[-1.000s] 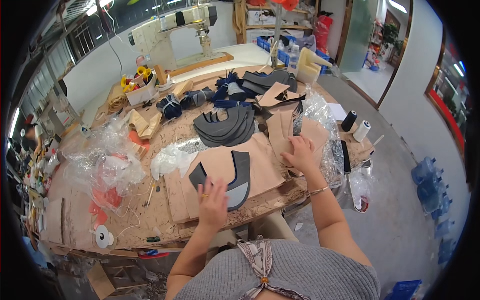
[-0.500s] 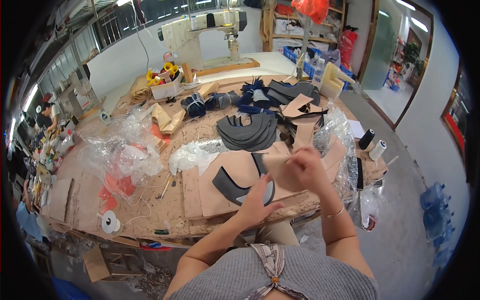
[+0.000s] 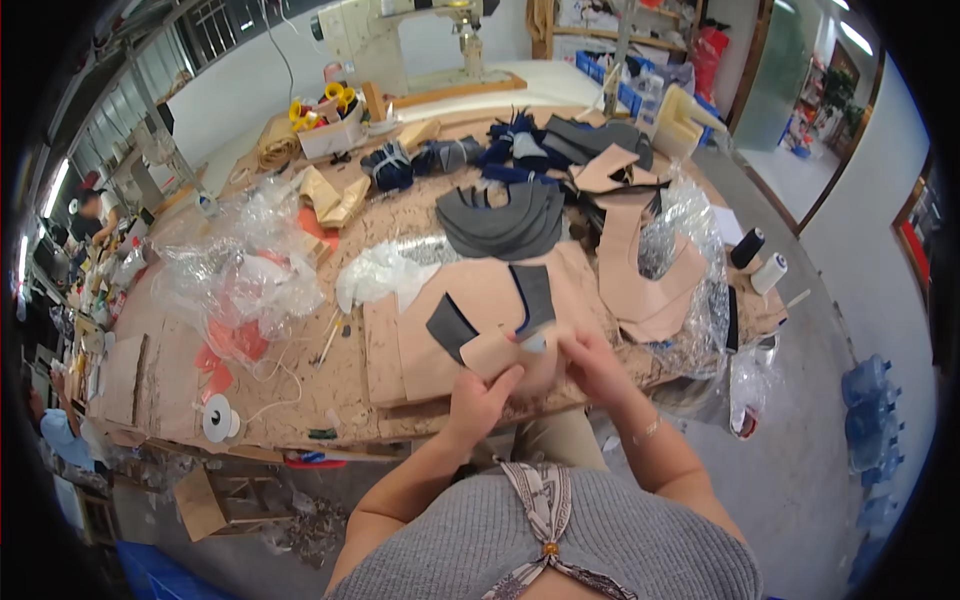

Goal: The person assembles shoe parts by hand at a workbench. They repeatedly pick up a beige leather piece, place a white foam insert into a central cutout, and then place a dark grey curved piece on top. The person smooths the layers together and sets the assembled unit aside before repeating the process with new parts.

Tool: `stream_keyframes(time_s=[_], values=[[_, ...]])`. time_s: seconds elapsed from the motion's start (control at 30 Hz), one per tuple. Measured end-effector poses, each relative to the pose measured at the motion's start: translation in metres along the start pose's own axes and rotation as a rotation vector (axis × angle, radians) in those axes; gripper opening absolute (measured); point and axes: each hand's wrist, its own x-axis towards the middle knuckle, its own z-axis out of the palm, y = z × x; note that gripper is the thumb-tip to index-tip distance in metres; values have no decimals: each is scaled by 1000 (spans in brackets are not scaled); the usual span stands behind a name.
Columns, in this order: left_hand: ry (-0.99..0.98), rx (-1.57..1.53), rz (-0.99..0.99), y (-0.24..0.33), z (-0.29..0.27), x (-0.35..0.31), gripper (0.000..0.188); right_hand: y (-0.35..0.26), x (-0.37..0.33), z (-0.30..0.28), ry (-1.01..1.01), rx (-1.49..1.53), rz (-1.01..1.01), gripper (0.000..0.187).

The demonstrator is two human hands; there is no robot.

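Near the front edge of the surface (image 3: 180, 400), the left hand (image 3: 482, 400) has joined the right hand (image 3: 595, 368): it pinches the tan piece (image 3: 488, 352) over the dark grey piece (image 3: 535, 290), giving two-handed control; the right's grip looks closed, though blurred.

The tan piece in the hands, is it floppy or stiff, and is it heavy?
The tan piece is probably bendy, because it looks curved between the left hand and the right hand. It's likely light, since it looks like a thin sheet. Blur hides part of it, so I can't be sure.
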Motion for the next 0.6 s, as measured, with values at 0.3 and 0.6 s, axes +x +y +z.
stream_keyframes(time_s=[0.3, 0.6], values=[[39, 180, -13, -15, -57, 56, 44, -7, 52, 16, 282, -425, -204, 23], [-67, 383, -35, 24, -96, 89, 40, 11, 71, 35, 212, -393, -346, 29]])
